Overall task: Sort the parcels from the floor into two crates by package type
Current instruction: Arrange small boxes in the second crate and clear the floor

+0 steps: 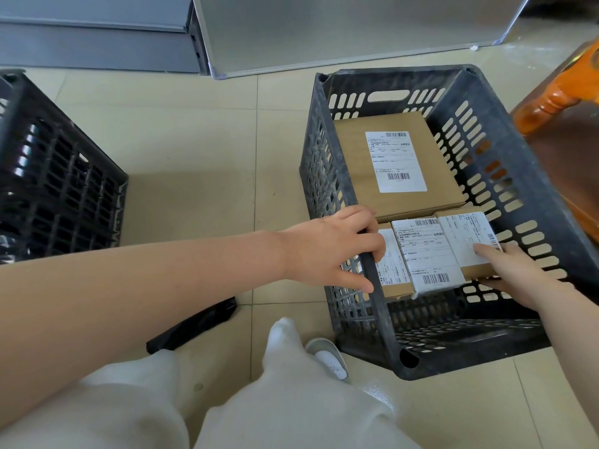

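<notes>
On the far left stands a black plastic crate with slotted walls [58, 176]; what is inside it cannot be seen. Next, on the pale tiled floor [194, 150], lies a flat black plastic bag parcel [191, 325], just beside the person's knee. It is not yet in any crate.

Then comes the left hand [327, 247]. Its grip is wrapped around the near left rim of the dark grey plastic crate with oval holes [505, 163], holding the crate steady.

Inside that crate lies a big brown cardboard box with a white label [398, 163] at the back. In front of it sit three small brown cardboard boxes with white labels [428, 254], side by side and touching.

On the right, the right hand [518, 273] holds the rightmost small box: the thumb lies flat on its label and the other fingers are tucked under its near edge, so the grip is clamped on that box.

The job now looks like setting this box down snug in the row. To do it well, keep the left hand firm on the rim so the crate does not slide. Lower the box flat, label up, and push it gently against its neighbour. Slip the fingers out from under it slowly so the box does not tip. The black bag looks like a different kind, so it probably belongs in the other crate.
</notes>
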Motion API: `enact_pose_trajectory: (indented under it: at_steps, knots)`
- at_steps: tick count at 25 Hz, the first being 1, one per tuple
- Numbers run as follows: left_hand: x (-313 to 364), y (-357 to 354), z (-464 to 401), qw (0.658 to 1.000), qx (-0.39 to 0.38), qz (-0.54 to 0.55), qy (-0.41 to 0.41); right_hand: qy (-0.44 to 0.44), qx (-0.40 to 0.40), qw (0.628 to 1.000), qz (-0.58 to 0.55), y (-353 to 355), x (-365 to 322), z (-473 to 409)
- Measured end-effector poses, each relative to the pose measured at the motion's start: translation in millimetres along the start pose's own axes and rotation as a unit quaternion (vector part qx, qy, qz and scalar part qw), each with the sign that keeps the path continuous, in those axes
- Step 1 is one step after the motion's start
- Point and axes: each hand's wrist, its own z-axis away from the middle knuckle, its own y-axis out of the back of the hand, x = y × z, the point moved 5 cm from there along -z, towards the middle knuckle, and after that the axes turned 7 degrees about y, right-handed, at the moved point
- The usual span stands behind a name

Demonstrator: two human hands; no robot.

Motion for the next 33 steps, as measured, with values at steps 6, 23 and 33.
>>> enact_pose_trajectory:
  at_steps: [6,23,33]
  knots:
    - [-2.7,-3.8,-1.0,1.000,0.005,0.003,-0.005,0.027,-0.015,0.998,0.063,4.1,-1.2,1.4]
    - [-44.2,59.2,17.5,0.992,0.067,0.004,0.109,0.188,0.121,0.949,0.225,-26.7,-102.3,55.0]
    - [-154.4,52.6,152.0,0.926,0.125,0.078,0.347,0.346,0.006,0.925,0.156,-164.8,-208.7,105.6]
